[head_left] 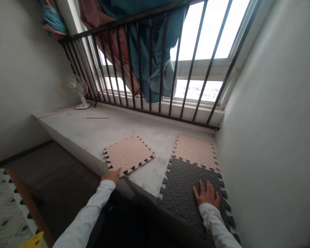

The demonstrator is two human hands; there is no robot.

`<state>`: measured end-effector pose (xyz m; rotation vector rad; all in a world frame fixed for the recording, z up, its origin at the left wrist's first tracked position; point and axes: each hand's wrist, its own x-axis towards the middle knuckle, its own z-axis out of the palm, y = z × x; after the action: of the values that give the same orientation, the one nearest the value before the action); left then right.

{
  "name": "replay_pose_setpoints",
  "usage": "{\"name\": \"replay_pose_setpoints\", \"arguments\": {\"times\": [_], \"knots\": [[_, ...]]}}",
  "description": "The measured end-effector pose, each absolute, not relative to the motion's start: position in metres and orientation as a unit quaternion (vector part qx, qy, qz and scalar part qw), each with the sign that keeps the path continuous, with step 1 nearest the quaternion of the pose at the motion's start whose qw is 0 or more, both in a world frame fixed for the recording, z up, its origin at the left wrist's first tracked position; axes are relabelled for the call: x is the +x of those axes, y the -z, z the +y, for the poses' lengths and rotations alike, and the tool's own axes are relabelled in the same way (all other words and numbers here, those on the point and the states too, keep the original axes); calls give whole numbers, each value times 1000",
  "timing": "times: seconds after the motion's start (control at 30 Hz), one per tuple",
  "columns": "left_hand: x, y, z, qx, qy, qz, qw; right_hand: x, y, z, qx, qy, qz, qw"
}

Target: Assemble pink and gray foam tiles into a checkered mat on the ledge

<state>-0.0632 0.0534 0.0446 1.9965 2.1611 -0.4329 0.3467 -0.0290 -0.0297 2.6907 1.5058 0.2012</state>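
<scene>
Daylight from the barred window glares its panes white, leaving the side wall dim and softly shaded, while wide-angle distortion bows the frame's edges and the foam mat tile casts only faint shadow.

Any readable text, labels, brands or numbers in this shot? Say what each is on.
No readable text in view.
Desk fan: red marks on base, no legible lettering.
Pink foam mat and dark foam mat: tread pattern only, no print seen.
Pale strip on the ledge: too small to tell.
Yellow card at the bottom edge: cut off, nothing legible.
</scene>
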Motion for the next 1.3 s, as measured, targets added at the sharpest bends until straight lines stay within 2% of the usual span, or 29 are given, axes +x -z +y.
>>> {"name": "replay_pose_setpoints", "arguments": {"times": [0.67, 0.77, 0.87, 1.13, 1.3], "knots": [[-94, -49, 123, 598, 162, 780, 84, 341, 22, -31, 875, -69, 478, 34], [-72, -56, 134, 618, 170, 767, 27, 342, 24, -31, 875, -65, 478, 34], [-25, -61, 148, 727, 123, 675, -17, 345, 29, -30, 874, -65, 481, 28], [148, -16, 164, 866, 28, 498, 42, 353, 50, -32, 857, -93, 506, -13], [220, -2, 163, 775, -103, 585, 217, 351, 47, -33, 862, -70, 502, -11]]}}
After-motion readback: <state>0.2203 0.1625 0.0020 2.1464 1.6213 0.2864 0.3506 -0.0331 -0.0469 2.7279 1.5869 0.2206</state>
